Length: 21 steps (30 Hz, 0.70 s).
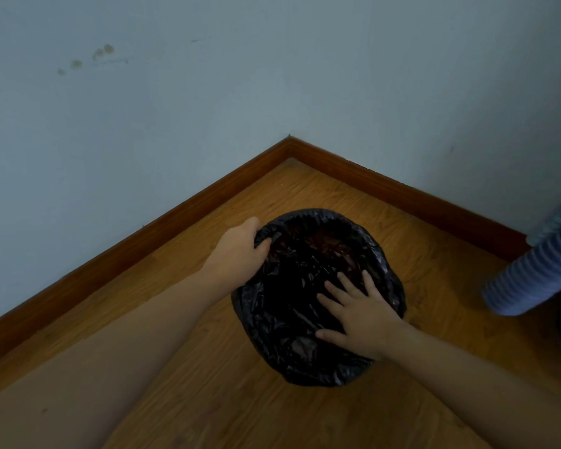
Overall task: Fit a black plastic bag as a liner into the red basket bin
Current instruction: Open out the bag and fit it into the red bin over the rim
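A black plastic bag (292, 306) covers the round bin on the wooden floor, draped over its rim and down its sides. The red basket bin (324, 236) shows only as a dim reddish tint through the plastic at the far inner wall. My left hand (240, 251) grips the bag's edge at the bin's left rim, thumb inside. My right hand (357, 312) lies flat with fingers spread inside the mouth, pressing the plastic on the near right side.
The bin stands in a room corner, with pale blue walls (175, 108) and a brown skirting board (208, 196) close behind it. A blue striped fabric object (538, 273) juts in at the right edge. Wooden floor (224, 384) lies in front.
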Motion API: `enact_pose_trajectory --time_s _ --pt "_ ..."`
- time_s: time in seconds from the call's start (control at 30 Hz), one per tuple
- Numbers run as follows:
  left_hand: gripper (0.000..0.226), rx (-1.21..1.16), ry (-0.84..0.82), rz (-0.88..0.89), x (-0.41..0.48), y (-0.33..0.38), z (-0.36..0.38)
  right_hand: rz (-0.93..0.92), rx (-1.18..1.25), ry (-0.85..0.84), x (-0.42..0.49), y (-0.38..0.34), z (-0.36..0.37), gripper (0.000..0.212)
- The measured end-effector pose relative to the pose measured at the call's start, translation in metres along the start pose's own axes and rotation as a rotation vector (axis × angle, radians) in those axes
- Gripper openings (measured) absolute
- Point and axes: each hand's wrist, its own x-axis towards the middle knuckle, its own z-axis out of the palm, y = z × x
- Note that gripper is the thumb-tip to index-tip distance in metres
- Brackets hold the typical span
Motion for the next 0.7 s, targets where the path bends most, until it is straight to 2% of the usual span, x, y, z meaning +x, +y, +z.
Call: enact_pose_trajectory --time_s 0.13,0.3,0.37,0.57,0.7 --pt "0.034 -0.042 0.063 -0.124 0.001 -0.017 -0.001 -0.073 0.209 0.144 -0.004 0.004 -0.011 0.069" --pt "0.031 -0.090 0.092 -0.199 0.000 -0.029 0.000 -0.050 0.076 0.106 0.002 0.002 -0.017 0.075" --pt "0.029 -0.101 0.095 -0.224 0.001 -0.031 0.001 -0.053 0.095 0.141 0.003 0.002 -0.020 0.073" --pt "0.033 -0.178 0.126 -0.411 -0.001 -0.053 0.005 -0.076 0.328 0.556 -0.006 0.010 -0.026 0.054" --pt "0.032 -0.253 0.116 -0.546 -0.005 -0.064 0.010 -0.107 0.364 0.623 -0.010 0.013 -0.031 0.049"
